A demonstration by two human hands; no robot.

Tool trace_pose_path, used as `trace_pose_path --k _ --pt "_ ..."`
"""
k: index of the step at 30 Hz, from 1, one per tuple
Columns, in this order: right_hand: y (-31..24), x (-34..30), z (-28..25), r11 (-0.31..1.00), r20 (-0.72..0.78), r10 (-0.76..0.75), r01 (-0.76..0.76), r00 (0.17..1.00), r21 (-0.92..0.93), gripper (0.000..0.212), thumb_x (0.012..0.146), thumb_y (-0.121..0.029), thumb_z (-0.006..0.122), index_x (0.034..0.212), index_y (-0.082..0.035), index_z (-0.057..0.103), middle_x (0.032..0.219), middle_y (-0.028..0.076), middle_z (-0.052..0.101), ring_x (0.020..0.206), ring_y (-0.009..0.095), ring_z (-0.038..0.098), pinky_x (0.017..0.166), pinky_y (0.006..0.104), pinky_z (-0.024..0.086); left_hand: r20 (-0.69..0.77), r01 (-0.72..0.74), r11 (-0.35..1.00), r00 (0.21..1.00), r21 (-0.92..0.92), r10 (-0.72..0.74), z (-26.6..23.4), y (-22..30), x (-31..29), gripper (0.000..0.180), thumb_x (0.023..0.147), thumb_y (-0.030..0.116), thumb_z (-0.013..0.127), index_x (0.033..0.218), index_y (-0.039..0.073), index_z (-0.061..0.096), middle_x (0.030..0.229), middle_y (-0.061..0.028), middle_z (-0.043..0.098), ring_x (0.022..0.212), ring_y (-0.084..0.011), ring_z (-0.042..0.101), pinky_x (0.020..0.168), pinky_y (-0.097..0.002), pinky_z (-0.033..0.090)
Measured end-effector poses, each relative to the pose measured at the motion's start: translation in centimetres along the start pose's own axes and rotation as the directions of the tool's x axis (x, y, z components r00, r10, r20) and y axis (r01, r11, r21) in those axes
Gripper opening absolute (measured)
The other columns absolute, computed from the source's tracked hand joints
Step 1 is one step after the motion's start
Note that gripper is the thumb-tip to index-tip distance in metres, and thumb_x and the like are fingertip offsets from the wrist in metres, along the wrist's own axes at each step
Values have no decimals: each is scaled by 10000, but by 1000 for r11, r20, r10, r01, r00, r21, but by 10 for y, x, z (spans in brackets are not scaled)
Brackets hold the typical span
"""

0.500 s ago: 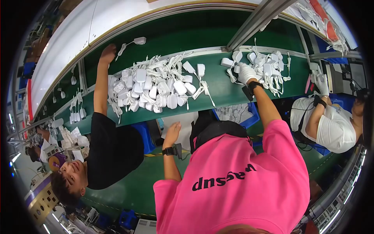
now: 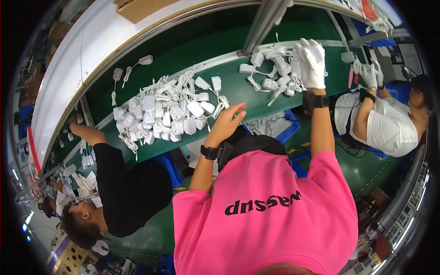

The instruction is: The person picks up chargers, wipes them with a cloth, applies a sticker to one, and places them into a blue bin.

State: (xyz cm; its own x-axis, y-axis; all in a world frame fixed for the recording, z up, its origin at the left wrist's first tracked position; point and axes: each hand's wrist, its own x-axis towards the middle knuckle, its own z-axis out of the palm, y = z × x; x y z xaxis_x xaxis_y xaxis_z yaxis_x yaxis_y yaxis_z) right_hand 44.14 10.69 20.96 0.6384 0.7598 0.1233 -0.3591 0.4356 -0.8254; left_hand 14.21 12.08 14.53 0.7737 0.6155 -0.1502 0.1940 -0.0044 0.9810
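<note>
My right hand (image 2: 311, 66), in a white glove, is raised over the right-hand group of white power adapters (image 2: 282, 68). Its fingers curl around a whitish block that looks like a power adapter (image 2: 316, 54), largely covered by the glove. Bare and with its fingers apart, my left hand (image 2: 229, 121) hovers at the near edge of the green conveyor belt (image 2: 240, 94) and holds nothing. Just left of it lies a large heap of white power adapters with bundled cords (image 2: 162, 110). Both my wrists carry black straps with small boxes.
A metal post (image 2: 259, 27) rises behind the belt. Below the belt's near edge stands a blue bin (image 2: 288, 126) of white parts. A co-worker in black (image 2: 133, 188) reaches to the belt at left; another in white (image 2: 389, 119), gloved, sits at right.
My right hand has lifted from the adapters and moved right. My left hand has come up toward the belt. The co-worker in black has drawn an arm left, and the view has shifted.
</note>
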Motion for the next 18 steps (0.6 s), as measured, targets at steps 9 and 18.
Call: trace_pose_path --k 9,18 --pt "45 -132 49 812 90 582 -571 808 -119 422 889 -208 567 1242 -17 439 1130 49 545 1012 135 523 861 272 433 -296 -237 950 910 205 291 52 34 6 759 871 292 590 1423 18 147 1397 -185 275 1190 -286 423 981 -343 365" --pt "50 -135 -7 704 543 673 -208 503 -679 339 908 -238 517 1177 -37 567 1079 96 637 946 191 606 843 340 464 -389 5 781 865 -624 -317 48 21 -63 808 873 125 598 1441 183 26 1291 -185 410 1087 -282 537 909 -387 460"
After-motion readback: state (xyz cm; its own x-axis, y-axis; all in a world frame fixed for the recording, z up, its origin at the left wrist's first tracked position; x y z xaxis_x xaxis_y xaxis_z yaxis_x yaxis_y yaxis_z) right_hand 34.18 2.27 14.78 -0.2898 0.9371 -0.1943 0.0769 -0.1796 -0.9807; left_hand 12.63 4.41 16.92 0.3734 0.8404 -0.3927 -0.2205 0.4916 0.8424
